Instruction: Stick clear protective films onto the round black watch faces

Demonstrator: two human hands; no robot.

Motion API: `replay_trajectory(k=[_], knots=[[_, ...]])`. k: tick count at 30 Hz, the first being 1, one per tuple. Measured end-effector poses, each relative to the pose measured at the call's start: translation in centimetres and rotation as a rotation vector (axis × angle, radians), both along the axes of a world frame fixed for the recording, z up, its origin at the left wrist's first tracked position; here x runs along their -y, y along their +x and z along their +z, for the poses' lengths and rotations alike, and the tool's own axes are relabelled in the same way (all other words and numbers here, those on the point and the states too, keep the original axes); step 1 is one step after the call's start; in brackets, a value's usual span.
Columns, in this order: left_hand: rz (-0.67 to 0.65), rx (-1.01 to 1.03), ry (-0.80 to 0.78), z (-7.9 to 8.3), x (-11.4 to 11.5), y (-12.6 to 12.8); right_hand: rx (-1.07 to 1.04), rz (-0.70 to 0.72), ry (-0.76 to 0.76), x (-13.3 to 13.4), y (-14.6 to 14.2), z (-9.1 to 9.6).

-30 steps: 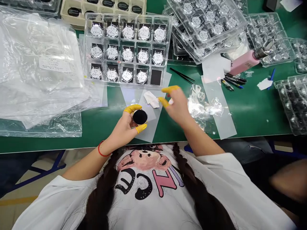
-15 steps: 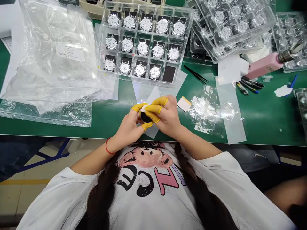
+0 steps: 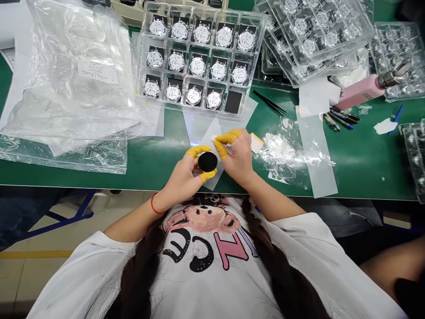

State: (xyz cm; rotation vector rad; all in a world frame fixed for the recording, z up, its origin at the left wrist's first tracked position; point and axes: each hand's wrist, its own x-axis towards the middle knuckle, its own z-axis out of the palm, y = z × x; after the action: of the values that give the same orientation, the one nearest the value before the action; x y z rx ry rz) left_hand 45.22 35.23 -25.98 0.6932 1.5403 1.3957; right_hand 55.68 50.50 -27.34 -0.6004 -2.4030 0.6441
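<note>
My left hand (image 3: 186, 175), with yellow finger cots, pinches a small round black watch body (image 3: 207, 161) between thumb and forefinger just above the green table's near edge. My right hand (image 3: 236, 156), also in yellow cots, sits right beside the watch body with thumb and forefinger pinched on a small white wipe that barely shows. Both hands hover over a clear plastic sheet (image 3: 206, 133). Straight ahead lies a clear compartment tray (image 3: 199, 62) filled with silver-backed watch bodies, its nearest right cell (image 3: 233, 102) holding only a black pad.
A pile of clear plastic bags (image 3: 73, 84) covers the left. Stacked clear trays (image 3: 315, 35) of watch bodies stand at the back right. Black tweezers (image 3: 269, 103), a pink bottle (image 3: 363, 91), pens (image 3: 341, 117), crumpled film (image 3: 288, 150) and a small white card (image 3: 256, 142) lie to the right.
My right hand reached out, took the white wipe, brought it onto the black watch body, and has now slid off to its right side. The camera has tilted slightly.
</note>
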Motion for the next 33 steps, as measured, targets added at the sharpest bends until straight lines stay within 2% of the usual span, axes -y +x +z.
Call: replay_trajectory(k=[4, 7, 10, 13, 16, 18, 22, 25, 29, 33], knots=[[0.008, 0.148, -0.002, 0.8, 0.0, -0.1, 0.079, -0.146, -0.037, -4.7, 1.6, 0.8], [-0.003, 0.197, -0.004, 0.6, 0.1, -0.6, 0.207, -0.275, -0.106, -9.0, 2.2, 1.0], [-0.041, 0.187, -0.005, 0.1, 0.5, -1.1, 0.116, -0.417, -0.301, -12.9, 0.4, 0.3], [-0.040, 0.177, 0.011, -0.3, 1.1, -1.7, -0.010, -0.398, -0.543, -14.9, -3.6, -0.8], [0.006, 0.160, 0.004, -0.6, 2.2, -2.6, -0.059, -0.310, -0.711, -14.8, -6.8, -1.1], [0.046, 0.130, 0.011, -1.0, 3.1, -3.4, -0.126, -0.278, -0.752, -14.0, -7.7, -0.6], [0.211, 0.089, 0.051, -1.6, 5.7, -5.5, -0.271, -0.241, -0.780, -12.1, -7.2, 1.1], [0.372, 0.057, 0.061, -1.8, 7.8, -7.1, -0.285, -0.212, -0.823, -11.1, -6.7, 1.6], [0.531, 0.034, 0.046, -1.9, 9.4, -8.4, -0.201, -0.139, -0.854, -10.8, -7.4, 0.3], [0.559, 0.024, 0.057, -2.3, 9.7, -8.5, -0.163, -0.042, -0.737, -12.6, -8.6, -1.3]])
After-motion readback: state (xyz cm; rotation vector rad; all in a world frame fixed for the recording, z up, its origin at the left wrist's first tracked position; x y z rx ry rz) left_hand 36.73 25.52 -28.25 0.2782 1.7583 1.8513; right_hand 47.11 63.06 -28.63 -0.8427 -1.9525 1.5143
